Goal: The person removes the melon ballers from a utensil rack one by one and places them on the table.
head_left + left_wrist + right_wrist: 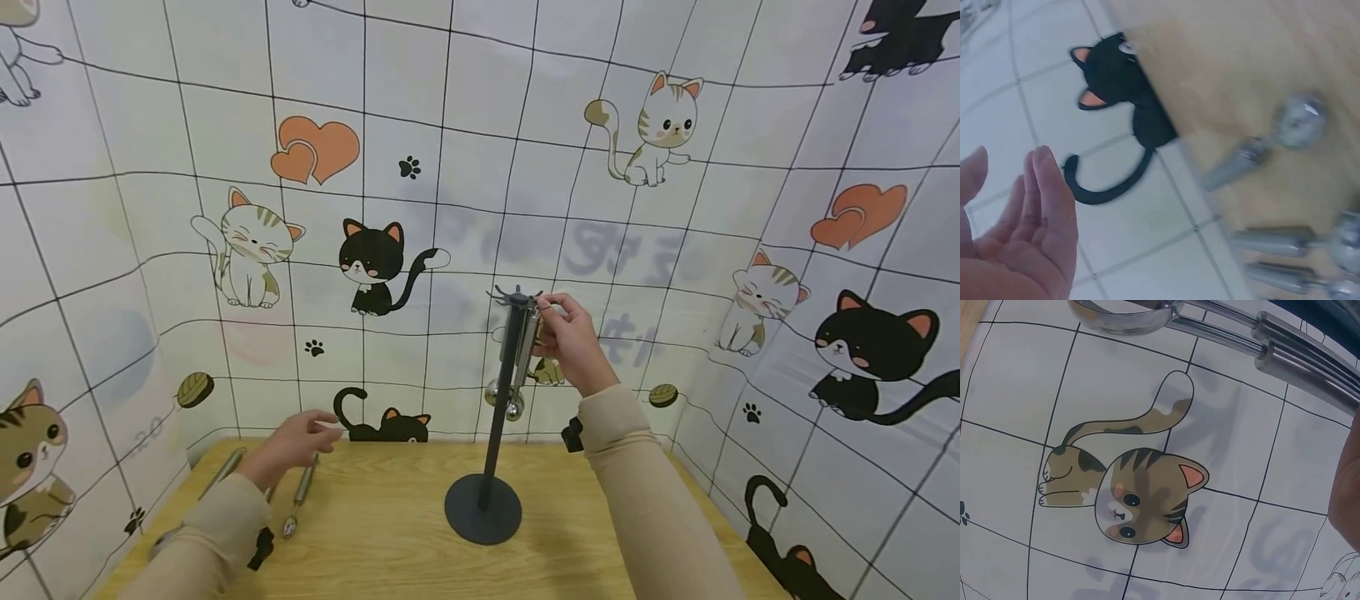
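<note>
Right hand pinches a utensil at the top of a dark stand

The right hand (567,337) holds a metal utensil (527,350) by the upper end of its handle, thumb and fingers drawn close together beside the hooks (501,293) of the stand (497,433). The utensil hangs nearly upright along the right side of the pole, its round, shiny head (514,408) lowest. A second utensil (491,393) shows behind the pole, its head just left of it. Whether the held one rests on a hook cannot be made out, since the fingers cover that spot.

The left hand (294,440) is empty, its fingers loosely bent and the thumb standing apart from them. It hovers over the far left part of the wooden surface (390,517), near a loose utensil (298,496) lying there. The left wrist view, though blurred, shows three utensils (1299,122) on that side, with grey handles and rounded heads.

The stand's round base (465,517) sits flat on the surface, well apart from these. Behind rises a white wall covering (420,83) with black grid lines, cats, hearts and paw prints. Both sleeves (645,483) are beige.
</note>
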`<state>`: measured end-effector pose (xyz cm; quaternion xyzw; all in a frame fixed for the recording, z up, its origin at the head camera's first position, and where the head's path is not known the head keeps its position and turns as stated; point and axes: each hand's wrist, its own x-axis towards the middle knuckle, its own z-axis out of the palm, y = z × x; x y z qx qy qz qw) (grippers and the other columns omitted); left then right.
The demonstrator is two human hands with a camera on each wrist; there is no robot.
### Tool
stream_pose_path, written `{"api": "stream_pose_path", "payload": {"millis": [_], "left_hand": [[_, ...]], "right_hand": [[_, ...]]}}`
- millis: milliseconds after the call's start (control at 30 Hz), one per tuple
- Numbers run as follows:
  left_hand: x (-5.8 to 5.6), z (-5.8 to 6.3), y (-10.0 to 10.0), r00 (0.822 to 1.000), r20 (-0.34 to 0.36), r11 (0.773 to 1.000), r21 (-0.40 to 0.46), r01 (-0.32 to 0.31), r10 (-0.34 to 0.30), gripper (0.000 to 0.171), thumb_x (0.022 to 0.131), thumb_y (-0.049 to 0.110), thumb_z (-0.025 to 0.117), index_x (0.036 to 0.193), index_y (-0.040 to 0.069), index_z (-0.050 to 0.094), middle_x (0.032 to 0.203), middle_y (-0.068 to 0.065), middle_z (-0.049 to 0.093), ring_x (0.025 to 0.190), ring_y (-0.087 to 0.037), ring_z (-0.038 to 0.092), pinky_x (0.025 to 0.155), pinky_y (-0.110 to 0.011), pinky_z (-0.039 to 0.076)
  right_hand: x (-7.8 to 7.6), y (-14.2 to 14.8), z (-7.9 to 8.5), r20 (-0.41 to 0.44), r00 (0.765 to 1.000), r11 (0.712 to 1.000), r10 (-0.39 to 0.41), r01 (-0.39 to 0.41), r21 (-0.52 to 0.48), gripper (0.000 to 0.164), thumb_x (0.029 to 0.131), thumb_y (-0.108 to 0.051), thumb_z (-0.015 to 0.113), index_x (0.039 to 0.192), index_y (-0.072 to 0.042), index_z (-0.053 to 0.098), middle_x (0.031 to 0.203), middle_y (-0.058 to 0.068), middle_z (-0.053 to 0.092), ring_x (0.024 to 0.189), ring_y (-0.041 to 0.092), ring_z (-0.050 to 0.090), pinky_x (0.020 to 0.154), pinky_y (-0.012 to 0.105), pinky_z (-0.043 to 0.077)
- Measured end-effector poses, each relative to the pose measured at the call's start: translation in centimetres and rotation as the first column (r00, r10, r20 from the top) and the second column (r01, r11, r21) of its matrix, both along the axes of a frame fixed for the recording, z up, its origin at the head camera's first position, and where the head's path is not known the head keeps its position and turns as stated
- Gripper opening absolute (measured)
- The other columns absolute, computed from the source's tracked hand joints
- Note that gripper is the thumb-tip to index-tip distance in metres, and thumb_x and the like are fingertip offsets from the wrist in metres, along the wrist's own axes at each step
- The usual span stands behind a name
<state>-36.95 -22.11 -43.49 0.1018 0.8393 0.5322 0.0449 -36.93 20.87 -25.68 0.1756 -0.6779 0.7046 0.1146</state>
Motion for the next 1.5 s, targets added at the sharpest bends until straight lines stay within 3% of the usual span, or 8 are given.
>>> {"api": "stream_pose_path", "payload": {"millis": [367,767,1000,1167,1500], "left_hand": [[0.4,2.5,3.7,0.990,-0.081,0.993,0.020,0.114,-0.112,0.046,0.102,0.028,0.065,0.141,0.005,0.055,0.127,-0.015,0.065,0.107,-0.026,0.066,0.087,-0.048,0.058],[1.5,4.3,6.3,0.974,-0.161,0.987,0.001,0.161,-0.159,0.045,0.101,0.031,0.066,0.139,0.009,0.057,0.126,-0.013,0.066,0.105,-0.025,0.068,0.084,-0.048,0.059],[2.1,6.0,8.6,0.954,-0.191,0.971,0.023,0.240,-0.231,0.042,0.101,0.028,0.066,0.139,0.009,0.058,0.127,-0.017,0.064,0.105,-0.027,0.067,0.083,-0.045,0.059],[2.2,7.0,10.8,0.945,-0.198,0.964,0.010,0.267,-0.260,0.040,0.101,0.030,0.066,0.137,0.015,0.060,0.124,-0.012,0.065,0.107,-0.026,0.068,0.083,-0.042,0.060],[2.8,9.1,15.6,0.910,-0.239,0.936,0.010,0.352,-0.339,0.036,0.101,0.034,0.066,0.135,0.021,0.061,0.121,-0.005,0.066,0.100,-0.021,0.067,0.082,-0.040,0.059]], "right_hand": [[0.1,0.0,-0.1,-0.016,1.000,1.000,-0.017,0.017,0.012,0.022,0.105,-0.034,0.056,0.118,-0.016,0.058,0.067,-0.001,0.028,0.055,0.014,0.022,0.061,0.033,0.054],[-0.2,0.5,-0.4,-0.029,0.999,1.000,-0.019,0.019,0.004,0.024,0.106,-0.033,0.055,0.120,-0.014,0.057,0.064,-0.002,0.027,0.053,0.013,0.023,0.059,0.030,0.046],[-0.3,0.7,-0.5,-0.041,0.999,1.000,-0.020,0.020,0.002,0.022,0.106,-0.032,0.056,0.118,-0.014,0.059,0.062,-0.003,0.026,0.053,0.013,0.023,0.064,0.032,0.046],[-0.3,0.8,-0.5,-0.049,0.999,1.000,-0.015,0.016,0.016,0.022,0.105,-0.032,0.056,0.119,-0.015,0.059,0.058,-0.004,0.024,0.050,0.013,0.021,0.071,0.036,0.047],[-0.2,1.0,-0.5,-0.058,0.998,1.000,-0.006,0.007,0.011,0.024,0.105,-0.033,0.056,0.120,-0.015,0.059,0.060,-0.004,0.024,0.052,0.014,0.021,0.062,0.030,0.041]]}}
